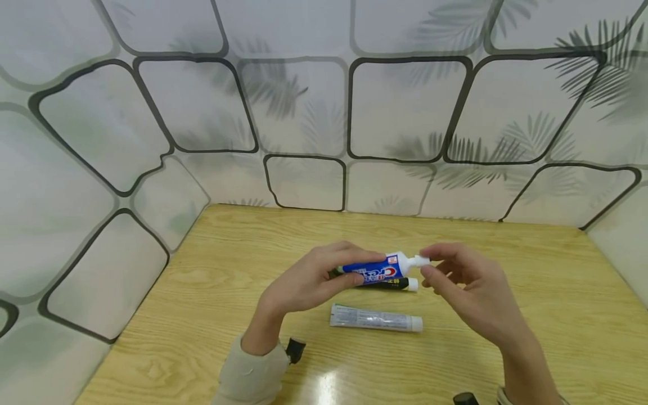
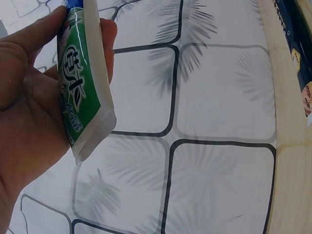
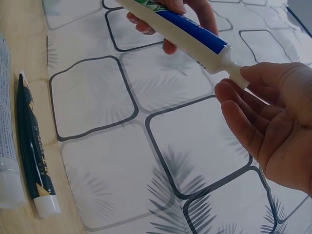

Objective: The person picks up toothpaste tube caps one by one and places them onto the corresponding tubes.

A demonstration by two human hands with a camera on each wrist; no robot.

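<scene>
My left hand (image 1: 309, 277) grips a blue, green and white Crest toothpaste tube (image 1: 373, 270) by its body, raised over the table and pointing right. In the left wrist view the tube's green crimped end (image 2: 80, 83) sticks out past the palm. My right hand (image 1: 478, 295) pinches the small white cap (image 3: 239, 78) between thumb and fingertips at the tube's nozzle. Whether the cap is loose on the neck I cannot tell. Below the held tube lies a black toothpaste tube (image 1: 397, 284) with a white cap, partly hidden. Nearer me lies a silvery-white toothpaste tube (image 1: 372, 318).
The wood-grain table (image 1: 243, 242) meets a wall covering (image 1: 304, 124) with dark outlines and leaf prints at its back and left. Both lying tubes have their caps towards the right.
</scene>
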